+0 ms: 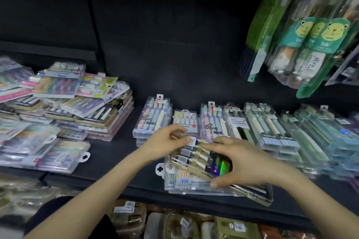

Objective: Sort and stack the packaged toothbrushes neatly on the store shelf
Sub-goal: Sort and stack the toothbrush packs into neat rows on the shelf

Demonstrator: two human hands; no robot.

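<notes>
A clear pack of black and gold toothbrushes (196, 156) lies tilted on top of a small pile of packs (174, 182) at the front of the black shelf (120, 153). My left hand (165, 143) pinches the tilted pack's upper left end. Fingers of my right hand (240, 161) curl round its right side, thumb at its lower edge. Behind stand neat rows of pastel packs (153, 116) and pale green packs (272, 128).
A loose, untidy heap of mixed toothbrush packs (77, 103) fills the shelf's left side. Green bear-printed packs (310, 44) hang from hooks at the upper right. Below the shelf edge, more packaged goods (194, 223) sit on a lower level.
</notes>
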